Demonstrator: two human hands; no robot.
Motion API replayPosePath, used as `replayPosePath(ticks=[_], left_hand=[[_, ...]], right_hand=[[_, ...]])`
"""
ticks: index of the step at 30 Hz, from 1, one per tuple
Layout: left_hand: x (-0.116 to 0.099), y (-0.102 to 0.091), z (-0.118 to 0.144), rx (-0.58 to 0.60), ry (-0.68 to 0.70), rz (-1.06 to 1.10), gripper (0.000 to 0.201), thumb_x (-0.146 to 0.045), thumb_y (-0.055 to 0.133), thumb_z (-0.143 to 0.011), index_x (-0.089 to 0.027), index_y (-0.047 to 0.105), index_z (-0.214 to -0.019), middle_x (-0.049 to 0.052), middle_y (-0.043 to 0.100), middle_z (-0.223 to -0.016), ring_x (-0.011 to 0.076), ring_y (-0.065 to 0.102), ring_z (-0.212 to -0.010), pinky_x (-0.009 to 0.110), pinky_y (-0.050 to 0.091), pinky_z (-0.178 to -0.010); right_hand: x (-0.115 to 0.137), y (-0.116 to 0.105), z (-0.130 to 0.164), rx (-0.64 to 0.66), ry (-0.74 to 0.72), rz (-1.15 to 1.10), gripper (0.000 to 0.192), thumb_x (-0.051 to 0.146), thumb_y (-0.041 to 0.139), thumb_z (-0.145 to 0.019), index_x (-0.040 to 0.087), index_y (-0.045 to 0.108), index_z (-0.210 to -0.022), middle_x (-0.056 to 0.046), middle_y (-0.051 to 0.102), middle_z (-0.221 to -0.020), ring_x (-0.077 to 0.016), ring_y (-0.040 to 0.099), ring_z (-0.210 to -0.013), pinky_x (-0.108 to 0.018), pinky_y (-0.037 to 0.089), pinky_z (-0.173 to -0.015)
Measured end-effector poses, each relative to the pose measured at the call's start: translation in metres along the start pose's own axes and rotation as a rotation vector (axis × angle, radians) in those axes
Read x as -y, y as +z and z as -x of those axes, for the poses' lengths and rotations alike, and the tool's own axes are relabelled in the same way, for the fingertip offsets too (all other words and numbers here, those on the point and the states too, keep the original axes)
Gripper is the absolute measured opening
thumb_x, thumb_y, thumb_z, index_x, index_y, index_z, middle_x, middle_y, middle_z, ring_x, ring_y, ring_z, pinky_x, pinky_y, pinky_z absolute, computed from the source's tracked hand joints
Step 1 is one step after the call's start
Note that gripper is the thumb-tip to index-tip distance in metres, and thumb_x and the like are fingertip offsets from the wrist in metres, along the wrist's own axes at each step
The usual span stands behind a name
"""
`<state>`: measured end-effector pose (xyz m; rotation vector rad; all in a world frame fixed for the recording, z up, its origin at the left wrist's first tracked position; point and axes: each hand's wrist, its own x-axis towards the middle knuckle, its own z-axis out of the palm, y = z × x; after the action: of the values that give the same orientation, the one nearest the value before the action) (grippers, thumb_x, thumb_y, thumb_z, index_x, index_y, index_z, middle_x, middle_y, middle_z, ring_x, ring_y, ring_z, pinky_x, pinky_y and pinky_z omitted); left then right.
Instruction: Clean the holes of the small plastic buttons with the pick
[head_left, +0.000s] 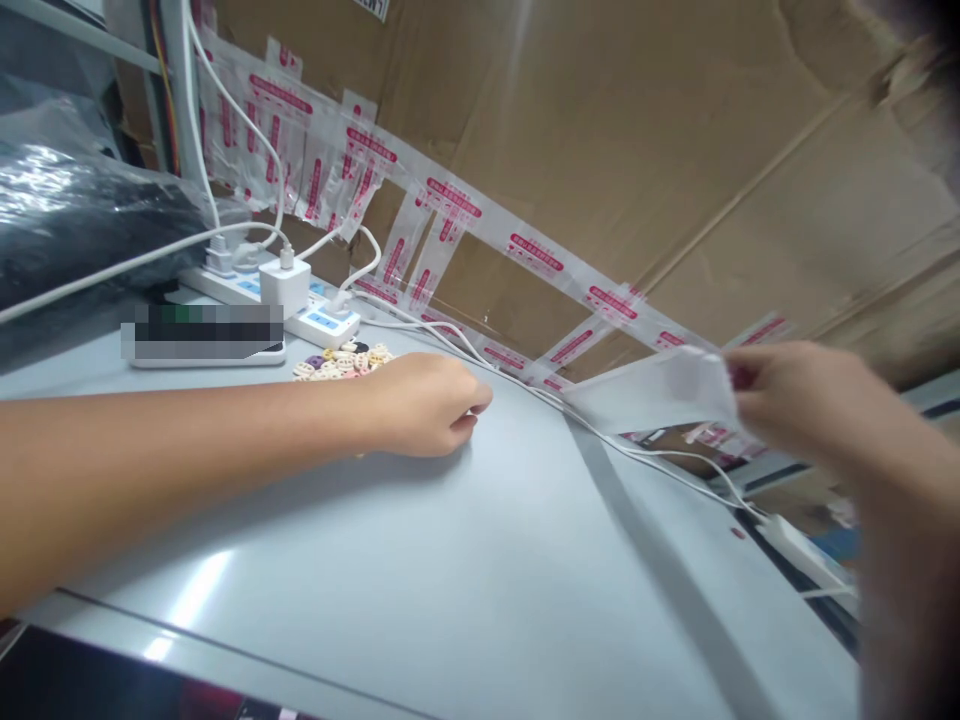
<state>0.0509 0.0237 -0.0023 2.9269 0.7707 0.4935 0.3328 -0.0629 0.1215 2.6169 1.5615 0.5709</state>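
pinching a white sheet (652, 390) with right hand (799, 400)
by one end, seemingly to hang free; with left hand (427, 405) curled closed near small pieces (337, 364), cannot tell whether holding anything

- Pale grey table (480, 580)
- Far left: white power strip (324, 325)
- Nearer, left: white-edged object (202, 362), top blurred
- Beside it: mostly cream small pieces (337, 364)
- Far edge: white cables (541, 394)

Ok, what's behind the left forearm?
A white object, its top blurred, and part of a pile of small, mostly cream pieces; farther back, a power strip. The left forearm and left hand cover the pile's near side, so its full extent is hidden.
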Motion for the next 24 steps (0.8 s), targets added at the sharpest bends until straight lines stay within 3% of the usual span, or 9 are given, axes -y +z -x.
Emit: replayPosePath(ticks=[3,5,7,10,11,15,17,20,24], left_hand=[[0.002,-0.002,-0.001,-0.018,0.000,0.010,0.024,-0.024,0.051,-0.088,-0.021,0.067,-0.104,0.006,0.073,-0.096,0.0225,0.065,-0.082,0.031,0.031,-0.056],[0.003,-0.004,-0.002,-0.021,0.003,0.007,0.027,-0.024,0.051,-0.088,-0.021,0.066,-0.111,0.007,0.072,-0.107,0.0234,0.066,-0.089,0.032,0.034,-0.059],[0.004,-0.005,-0.002,-0.014,0.004,-0.009,0.027,-0.023,0.051,-0.089,-0.020,0.065,-0.111,0.007,0.071,-0.109,0.0237,0.066,-0.093,0.031,0.035,-0.060],[0.006,-0.006,-0.002,-0.005,-0.003,-0.035,0.025,-0.023,0.050,-0.089,-0.020,0.066,-0.107,0.007,0.071,-0.106,0.0242,0.066,-0.092,0.032,0.034,-0.059],[0.006,-0.006,-0.002,-0.004,-0.005,-0.041,0.024,-0.023,0.049,-0.089,-0.020,0.066,-0.106,0.006,0.071,-0.104,0.0245,0.066,-0.091,0.032,0.033,-0.059],[0.009,-0.003,-0.002,-0.003,-0.009,-0.048,0.023,-0.025,0.049,-0.088,-0.020,0.067,-0.103,0.007,0.071,-0.100,0.0249,0.066,-0.088,0.032,0.033,-0.058],[0.009,-0.001,-0.002,-0.012,-0.009,-0.044,0.024,-0.026,0.050,-0.088,-0.021,0.066,-0.104,0.007,0.072,-0.100,0.0245,0.066,-0.087,0.032,0.033,-0.058],[0.011,0.001,-0.003,-0.011,-0.014,-0.029,0.024,-0.027,0.050,-0.087,-0.020,0.068,-0.102,0.006,0.072,-0.099,0.0240,0.066,-0.086,0.032,0.034,-0.059],[0.014,0.002,-0.004,-0.019,-0.032,-0.015,0.024,-0.028,0.050,-0.087,-0.021,0.070,-0.100,0.006,0.073,-0.098,0.0241,0.066,-0.087,0.031,0.036,-0.061]], right_hand=[[-0.014,-0.027,-0.030,-0.020,0.038,0.070,0.039,-0.005,0.053,-0.072,0.021,0.079,-0.084,-0.010,0.076,-0.081,-0.0197,0.062,-0.067,-0.036,0.041,-0.065],[-0.018,-0.037,-0.039,-0.054,-0.030,0.161,0.039,-0.006,0.052,-0.073,0.021,0.079,-0.080,-0.011,0.076,-0.082,-0.0200,0.063,-0.071,-0.036,0.038,-0.064],[-0.016,-0.037,-0.034,-0.122,-0.078,0.256,0.034,-0.003,0.055,-0.076,0.022,0.077,-0.071,-0.012,0.075,-0.080,-0.0208,0.063,-0.072,-0.037,0.035,-0.061],[-0.002,-0.015,-0.001,-0.214,-0.122,0.251,0.031,0.007,0.057,-0.084,0.024,0.074,-0.065,-0.012,0.071,-0.075,-0.0221,0.062,-0.067,-0.036,0.035,-0.060],[0.005,-0.003,0.014,-0.174,-0.201,0.140,0.026,0.010,0.057,-0.085,0.023,0.076,-0.073,-0.011,0.072,-0.077,-0.0223,0.062,-0.068,-0.035,0.038,-0.062],[0.029,0.047,0.065,0.342,-0.343,-0.351,0.026,0.032,0.053,-0.091,0.024,0.076,-0.102,-0.003,0.069,-0.073,-0.0186,0.056,-0.061,-0.030,0.040,-0.058],[0.038,0.062,0.076,0.390,-0.308,-0.436,0.029,0.038,0.050,-0.093,0.021,0.074,-0.097,0.000,0.061,-0.066,-0.0165,0.051,-0.058,-0.028,0.037,-0.054],[0.051,0.066,0.069,0.399,-0.313,-0.519,0.031,0.039,0.047,-0.093,0.019,0.064,-0.079,0.003,0.047,-0.061,-0.0132,0.044,-0.054,-0.025,0.031,-0.049],[0.079,0.058,0.039,0.469,-0.241,-0.639,0.027,0.041,0.048,-0.092,0.019,0.059,-0.082,0.001,0.052,-0.067,-0.0115,0.051,-0.048,-0.023,0.030,-0.042]])
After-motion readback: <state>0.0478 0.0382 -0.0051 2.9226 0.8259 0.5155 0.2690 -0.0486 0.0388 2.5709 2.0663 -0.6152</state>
